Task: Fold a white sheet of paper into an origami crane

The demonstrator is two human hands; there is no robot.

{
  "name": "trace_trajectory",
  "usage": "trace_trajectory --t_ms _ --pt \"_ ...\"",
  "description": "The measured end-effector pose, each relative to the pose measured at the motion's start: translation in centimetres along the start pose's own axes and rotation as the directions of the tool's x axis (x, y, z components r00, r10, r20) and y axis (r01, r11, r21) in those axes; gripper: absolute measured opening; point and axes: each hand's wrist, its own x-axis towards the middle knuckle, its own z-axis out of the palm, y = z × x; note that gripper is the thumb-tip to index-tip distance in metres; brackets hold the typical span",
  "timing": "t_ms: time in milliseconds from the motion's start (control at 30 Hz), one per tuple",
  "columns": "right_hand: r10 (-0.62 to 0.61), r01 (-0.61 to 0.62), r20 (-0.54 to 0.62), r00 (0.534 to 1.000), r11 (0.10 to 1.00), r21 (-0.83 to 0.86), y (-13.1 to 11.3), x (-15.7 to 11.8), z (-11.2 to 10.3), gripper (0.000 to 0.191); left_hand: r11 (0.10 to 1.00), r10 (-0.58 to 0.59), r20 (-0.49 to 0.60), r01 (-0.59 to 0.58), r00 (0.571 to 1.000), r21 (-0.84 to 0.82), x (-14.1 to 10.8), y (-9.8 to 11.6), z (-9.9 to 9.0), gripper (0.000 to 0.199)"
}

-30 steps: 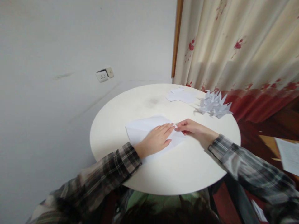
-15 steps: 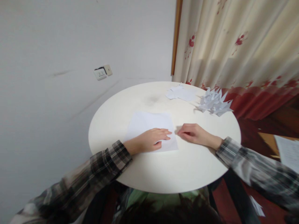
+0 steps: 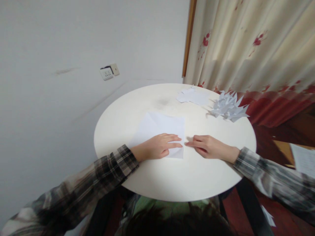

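Note:
A sheet of white paper [image 3: 161, 124] lies on the round white table [image 3: 159, 182], with a faint crease near its upper part. My left hand [image 3: 159, 146] rests across the lower part of the sheet, palm down and fingers spread, covering some of it. Just past the sheet's right edge is my right hand [image 3: 209, 146], its index finger stretched toward the paper and the other fingers bent. Nothing shows in its grasp. A narrow gap parts the two hands' fingertips.
A cluster of folded white paper cranes [image 3: 228, 106] stands at the table's right rear. Loose white paper pieces [image 3: 194, 96] lie left of it. Beyond are a curtain [image 3: 246, 49] and a wall with a socket [image 3: 106, 73]. Printed sheets [image 3: 304, 159] lie lower right, off the table.
The sheet has turned slightly under my left hand. My right index finger has stretched out toward the paper's edge. The view has shifted a little.

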Motion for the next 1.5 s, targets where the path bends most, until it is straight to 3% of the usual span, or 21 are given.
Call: trace_trajectory --t_ms 767,1000,1500 --pt "-0.025 0.025 0.016 1.000 1.000 -0.007 -0.5 0.5 -0.1 0.036 1.000 -0.002 -0.017 0.001 1.000 -0.023 0.0 -0.1 0.1 0.056" --pt "0.005 -0.009 -0.041 0.999 0.995 -0.102 -1.1 1.0 0.8 0.027 1.000 -0.017 -0.008 0.017 1.000 -0.018 0.0 -0.1 0.1 0.055" --pt "0.023 -0.031 -0.099 0.995 0.996 -0.086 -1.1 0.2 0.8 0.029 1.000 -0.017 -0.020 0.017 1.000 -0.019 -0.2 -0.2 0.3 0.055"
